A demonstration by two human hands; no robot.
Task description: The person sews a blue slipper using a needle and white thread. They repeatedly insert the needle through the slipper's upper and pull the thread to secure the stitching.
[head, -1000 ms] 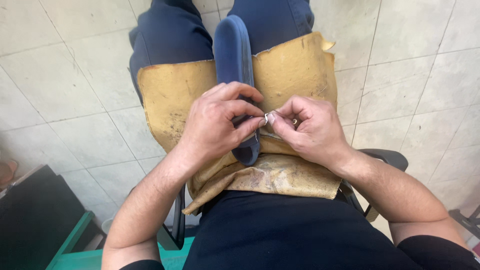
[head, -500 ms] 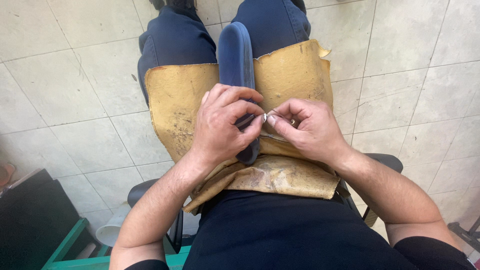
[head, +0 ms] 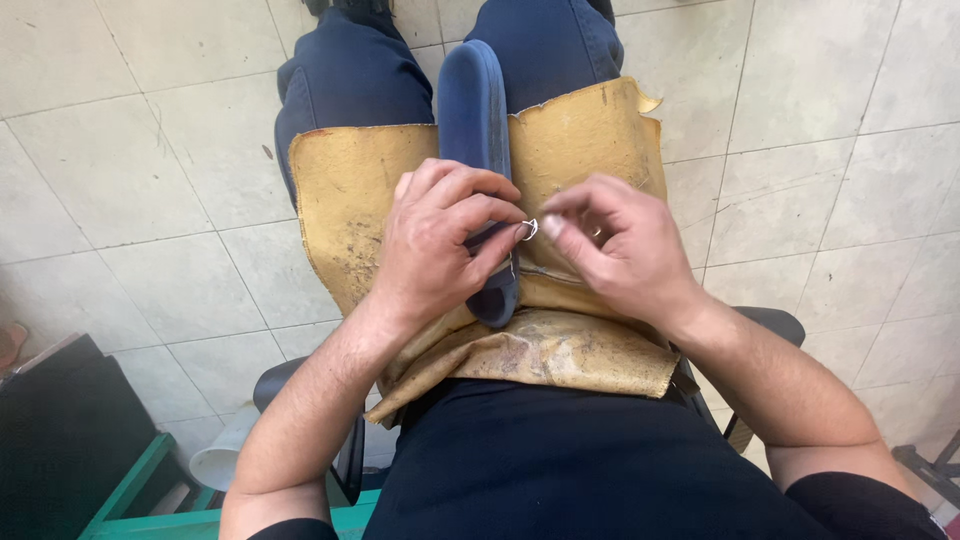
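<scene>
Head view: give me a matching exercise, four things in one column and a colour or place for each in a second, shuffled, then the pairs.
Things:
1. shoe sole
2. leather sheet
3. curved needle
4. white cup

Colour or place:
A. tan, spread over the lap
B. on the floor tiles, beside the chair
C. dark blue, lying between the thighs
D. silvery, between the left hand and the right hand

Pairs: 1-C, 2-A, 3-D, 4-B
</scene>
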